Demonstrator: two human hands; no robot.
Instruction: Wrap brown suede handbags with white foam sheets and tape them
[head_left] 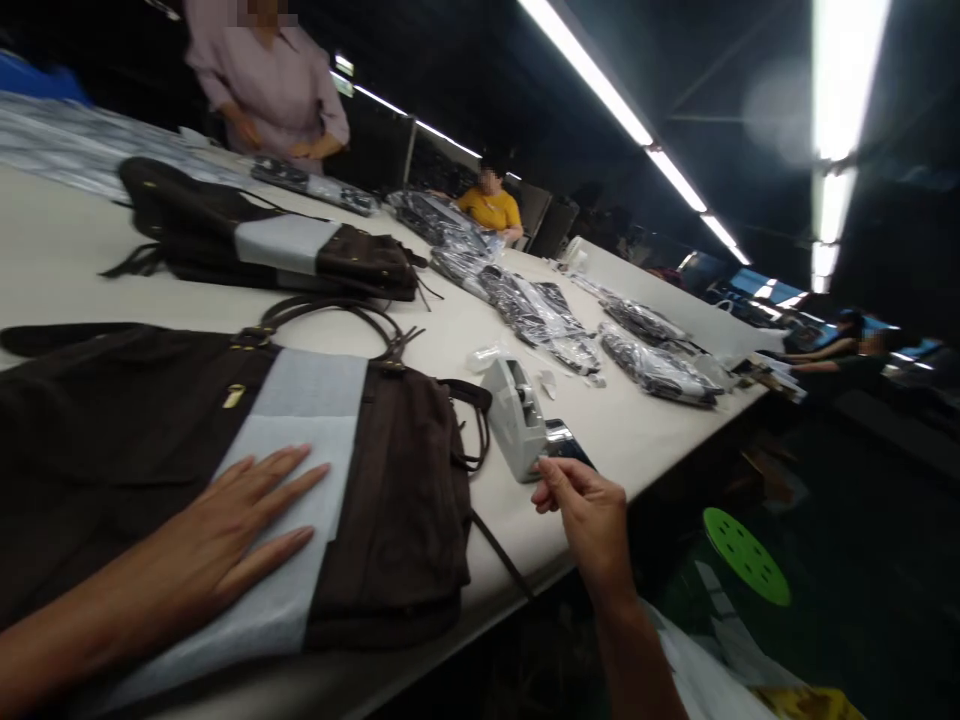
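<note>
A dark brown handbag (405, 500) lies on the table in front of me, with a white paper band (311, 390) around its middle. My left hand (255, 510) rests flat on that band, fingers spread. Just beyond the bag's right side stands a grey-white tape dispenser (514, 425). My right hand (581, 500) is at its front end, thumb and forefinger pinched on a small pale bit of tape (538, 466), hardly visible. Behind the dispenser's front lies a dark phone-like object (566, 443), partly covered by my right hand.
Another dark brown bag (277, 235) with a white band lies farther back. Plastic-wrapped bags (536, 315) cover the table's far stretch. Across the table stands a person in a pale shirt (281, 95); someone in yellow (491, 208) is farther off. A green stool (746, 555) stands below the table's right edge.
</note>
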